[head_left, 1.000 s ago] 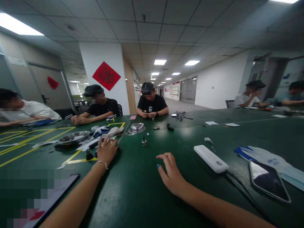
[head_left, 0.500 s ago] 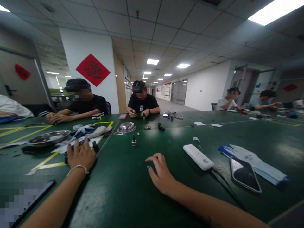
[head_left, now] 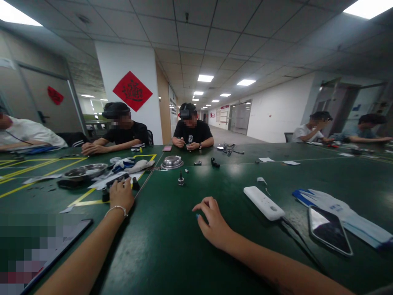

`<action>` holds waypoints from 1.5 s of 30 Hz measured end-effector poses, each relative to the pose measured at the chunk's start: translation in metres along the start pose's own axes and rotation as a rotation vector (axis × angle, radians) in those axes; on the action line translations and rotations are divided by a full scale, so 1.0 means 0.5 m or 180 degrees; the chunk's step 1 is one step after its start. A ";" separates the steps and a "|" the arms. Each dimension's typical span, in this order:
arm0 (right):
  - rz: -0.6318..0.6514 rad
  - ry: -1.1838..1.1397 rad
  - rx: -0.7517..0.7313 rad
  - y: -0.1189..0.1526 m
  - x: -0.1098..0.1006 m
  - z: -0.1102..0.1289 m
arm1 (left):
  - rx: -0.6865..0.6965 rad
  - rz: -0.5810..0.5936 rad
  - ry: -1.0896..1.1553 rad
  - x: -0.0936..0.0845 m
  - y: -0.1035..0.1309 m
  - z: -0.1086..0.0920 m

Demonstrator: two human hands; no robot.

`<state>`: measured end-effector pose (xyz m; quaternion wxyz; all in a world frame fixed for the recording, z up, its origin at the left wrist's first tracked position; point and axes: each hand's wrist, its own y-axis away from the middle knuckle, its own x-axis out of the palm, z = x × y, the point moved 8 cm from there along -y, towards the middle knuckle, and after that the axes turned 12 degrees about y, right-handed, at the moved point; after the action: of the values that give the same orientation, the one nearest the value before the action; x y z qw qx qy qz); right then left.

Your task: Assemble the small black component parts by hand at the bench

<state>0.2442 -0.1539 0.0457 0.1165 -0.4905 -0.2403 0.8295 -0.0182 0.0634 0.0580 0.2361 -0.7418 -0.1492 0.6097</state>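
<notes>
My left hand (head_left: pixel 122 194), with a bracelet at its wrist, lies at the left among small dark parts. Its fingers are bent down and close together; what their tips grip is hidden. A dark part (head_left: pixel 122 177) shows just past those fingers. A black cylindrical piece (head_left: pixel 105 194) stands to the left of the hand, and another black cylinder (head_left: pixel 135 184) to its right. My right hand (head_left: pixel 214 224) rests over the green table with nothing in it, thumb and index finger apart. Beyond it, a metal part with a dark upright stem (head_left: pixel 181 179) stands alone.
Metal bowls (head_left: pixel 100 169) and gloves (head_left: pixel 135 164) lie at the left; an upturned bowl (head_left: pixel 172 162) is farther off. On the right are a white power strip (head_left: pixel 264 203), its cord, a phone (head_left: pixel 329 230) and a glove (head_left: pixel 340 211). A co-worker (head_left: pixel 193 133) handles small parts opposite.
The view has turned slightly left. My left hand has drawn its spread fingers closer together and bent them down. My right hand is almost unchanged.
</notes>
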 end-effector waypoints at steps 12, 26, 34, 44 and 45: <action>0.0086 -0.0098 -0.0084 0.001 0.010 -0.001 | -0.0337 0.0549 0.0139 0.006 0.010 0.009; 0.0220 -0.0225 -0.0073 0.004 0.025 -0.006 | -0.0062 0.0767 0.0808 0.029 0.070 -0.126; 0.0095 -0.0053 -0.0135 0.003 0.025 -0.010 | 0.1574 0.1101 0.2024 0.020 0.137 -0.280; -0.0178 0.0450 0.0129 0.003 0.033 -0.042 | 0.2169 0.1196 0.2439 -0.025 0.267 -0.411; -0.0157 0.0608 0.0214 0.004 0.036 -0.050 | 0.2154 0.1211 0.2513 -0.026 0.273 -0.415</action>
<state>0.2570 -0.1409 0.0209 0.1757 -0.5572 -0.2121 0.7834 0.1721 -0.0935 0.0261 0.3850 -0.8106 0.2915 0.3312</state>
